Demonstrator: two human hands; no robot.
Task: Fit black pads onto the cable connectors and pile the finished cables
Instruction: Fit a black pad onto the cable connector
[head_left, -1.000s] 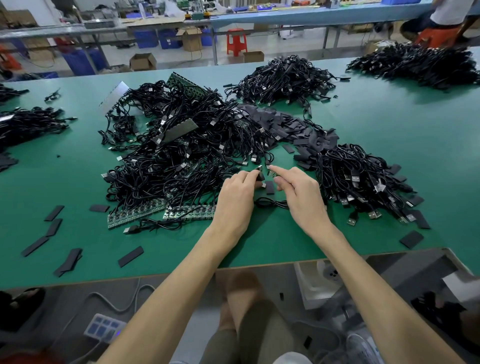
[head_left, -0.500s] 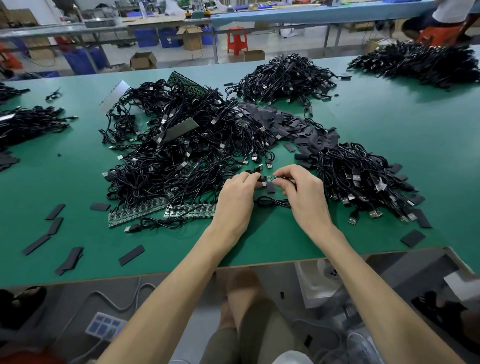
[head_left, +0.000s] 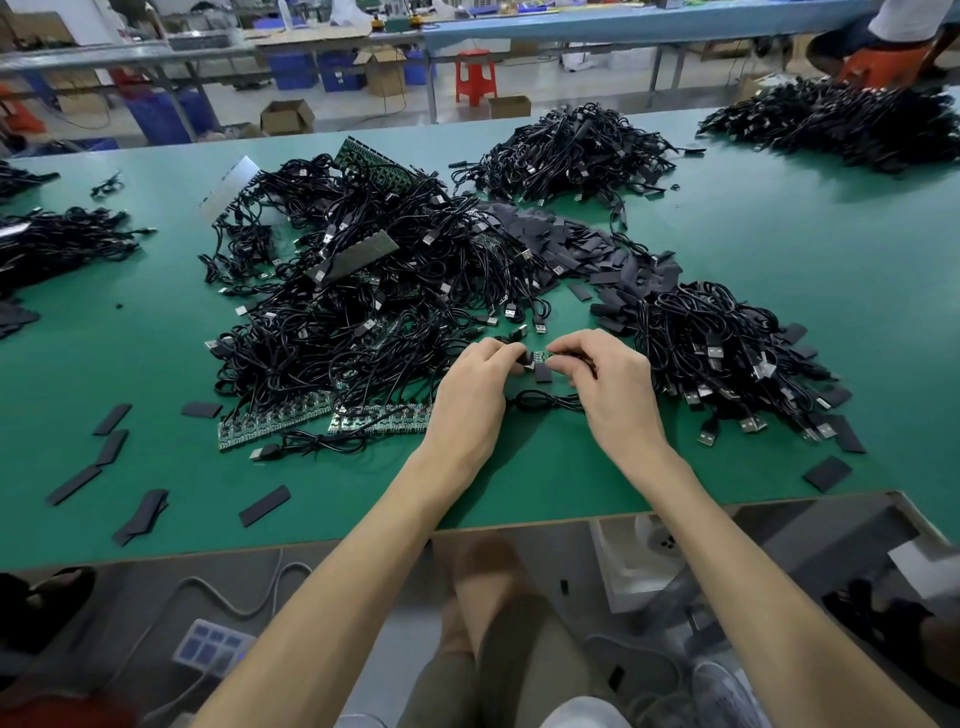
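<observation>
My left hand (head_left: 475, 395) and my right hand (head_left: 608, 387) meet over the green table (head_left: 779, 249), fingertips curled round a small green connector board (head_left: 540, 356) on a black cable. My left fingers pinch a black pad (head_left: 525, 362) at the board's left end. One more black pad (head_left: 543, 372) shows just below the board. The cable's coil (head_left: 543, 401) lies on the table between my wrists. A big tangle of black cables (head_left: 358, 291) lies to the left. A second cable pile (head_left: 727, 353) lies right of my hands.
A heap of loose black pads (head_left: 582, 244) sits behind my hands. Green board strips (head_left: 322, 421) lie at the left pile's front edge. Stray pads (head_left: 140, 514) dot the near left. More cable piles (head_left: 571, 150) lie farther back. The table's front edge runs below my forearms.
My right hand's fingers, stretched out a second ago, have curled and closed onto the connector board. Both hands have drawn together; the cable coil has stayed in place.
</observation>
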